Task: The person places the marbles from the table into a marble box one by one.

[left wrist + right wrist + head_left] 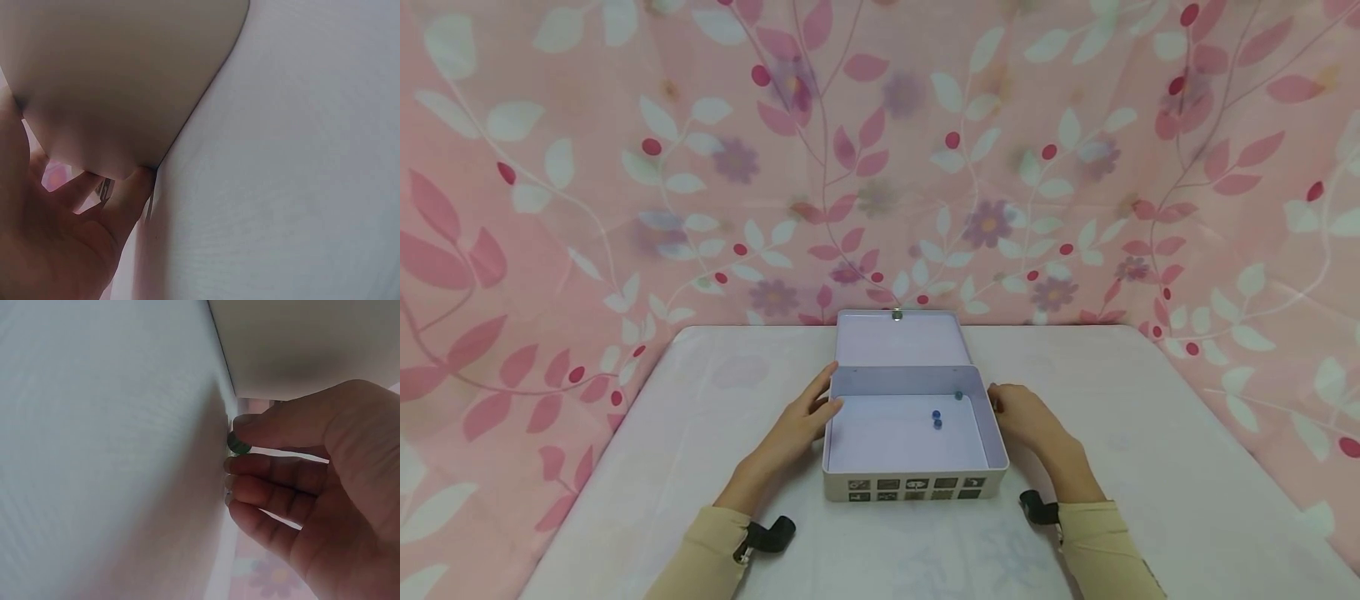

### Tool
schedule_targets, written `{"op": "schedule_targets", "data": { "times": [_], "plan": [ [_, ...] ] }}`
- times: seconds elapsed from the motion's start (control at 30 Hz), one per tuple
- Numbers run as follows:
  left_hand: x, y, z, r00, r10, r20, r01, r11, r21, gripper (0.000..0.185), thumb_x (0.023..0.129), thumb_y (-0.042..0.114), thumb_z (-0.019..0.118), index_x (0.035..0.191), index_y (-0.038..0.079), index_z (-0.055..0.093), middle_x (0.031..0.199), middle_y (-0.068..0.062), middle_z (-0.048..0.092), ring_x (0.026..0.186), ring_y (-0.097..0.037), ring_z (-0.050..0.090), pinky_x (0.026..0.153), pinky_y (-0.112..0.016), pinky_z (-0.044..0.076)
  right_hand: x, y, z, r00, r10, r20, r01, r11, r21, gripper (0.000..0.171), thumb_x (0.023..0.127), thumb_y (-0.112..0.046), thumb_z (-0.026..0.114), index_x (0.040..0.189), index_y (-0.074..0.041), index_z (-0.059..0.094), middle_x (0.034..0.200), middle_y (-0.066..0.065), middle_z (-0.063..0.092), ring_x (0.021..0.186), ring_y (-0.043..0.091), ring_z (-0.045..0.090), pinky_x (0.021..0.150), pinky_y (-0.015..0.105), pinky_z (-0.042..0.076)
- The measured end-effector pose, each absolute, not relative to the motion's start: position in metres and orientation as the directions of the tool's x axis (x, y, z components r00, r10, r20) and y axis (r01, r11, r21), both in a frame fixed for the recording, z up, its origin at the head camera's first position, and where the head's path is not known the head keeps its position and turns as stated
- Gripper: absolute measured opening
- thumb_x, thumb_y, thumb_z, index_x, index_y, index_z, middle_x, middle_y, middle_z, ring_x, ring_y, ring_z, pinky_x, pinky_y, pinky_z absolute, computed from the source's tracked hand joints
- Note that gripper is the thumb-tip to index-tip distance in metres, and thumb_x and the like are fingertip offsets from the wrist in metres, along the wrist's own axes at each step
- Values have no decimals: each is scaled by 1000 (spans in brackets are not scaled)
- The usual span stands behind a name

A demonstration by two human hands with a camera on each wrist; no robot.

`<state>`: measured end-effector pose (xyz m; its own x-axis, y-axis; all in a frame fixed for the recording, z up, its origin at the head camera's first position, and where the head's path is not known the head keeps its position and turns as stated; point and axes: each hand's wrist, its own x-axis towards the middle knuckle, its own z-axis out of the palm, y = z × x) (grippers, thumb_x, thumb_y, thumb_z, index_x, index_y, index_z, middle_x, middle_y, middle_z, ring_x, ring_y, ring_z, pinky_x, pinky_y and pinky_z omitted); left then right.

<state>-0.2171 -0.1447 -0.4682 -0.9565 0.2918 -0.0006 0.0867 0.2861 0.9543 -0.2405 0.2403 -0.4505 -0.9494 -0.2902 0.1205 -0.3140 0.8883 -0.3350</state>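
In the head view an open tin box [902,462], pale inside and printed with small dark pictures on its front, sits on the table. Two blue marbles [937,419] lie close together on its floor, with a green one [958,396] near the back right corner. My left hand [793,425] holds the box at its left side, thumb at the rim and the other fingers reaching toward the rear corner. Beside the box's right wall, my right hand [1033,417] pinches a green marble [239,444] between thumb and forefinger, low over the cloth in the right wrist view.
The box's lid [898,342] is folded back behind it, with a small metal clasp [897,314] on its far edge. A white cloth covers the table [737,375]. Behind the table hangs a pink floral curtain [880,167].
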Motion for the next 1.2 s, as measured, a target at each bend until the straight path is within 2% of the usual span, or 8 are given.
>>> {"op": "schedule_targets", "data": {
  "times": [0.33, 0.6, 0.9, 1.2],
  "plan": [
    [-215, -144, -465, -958, 286, -9, 78, 291, 954, 65, 98, 52, 56, 154, 51, 21, 165, -10, 21, 151, -38, 26, 108, -56, 45, -240, 240, -449, -954, -277, 112, -298, 912, -280, 9, 88, -9, 66, 79, -11, 66, 71, 1, 61, 67, 17, 50, 62, 35, 43],
    [-216, -144, -465, -955, 298, -4, 89, 296, 951, 65, 102, 43, 54, 156, 47, 18, 166, -9, 20, 151, -40, 25, 108, -59, 43, -240, 240, -446, -960, -268, 78, -279, 913, -297, 9, 89, -11, 65, 89, -9, 74, 77, 2, 66, 70, 16, 55, 64, 36, 48],
    [-216, -143, -465, -954, 300, 0, 92, 292, 952, 64, 103, 40, 53, 155, 48, 18, 166, -9, 20, 151, -40, 25, 108, -58, 44, -239, 245, -434, -951, -262, 167, -303, 900, -315, 14, 85, -2, 61, 92, -3, 73, 83, 8, 68, 72, 19, 56, 67, 38, 50],
    [-216, -143, -464, -956, 293, -10, 80, 294, 952, 65, 99, 50, 54, 154, 50, 19, 166, -9, 21, 151, -38, 25, 109, -58, 43, -234, 243, -420, -934, -271, 232, -337, 883, -326, 14, 83, -1, 62, 91, -5, 73, 75, 3, 60, 68, 16, 50, 62, 30, 44]
  ]
}}
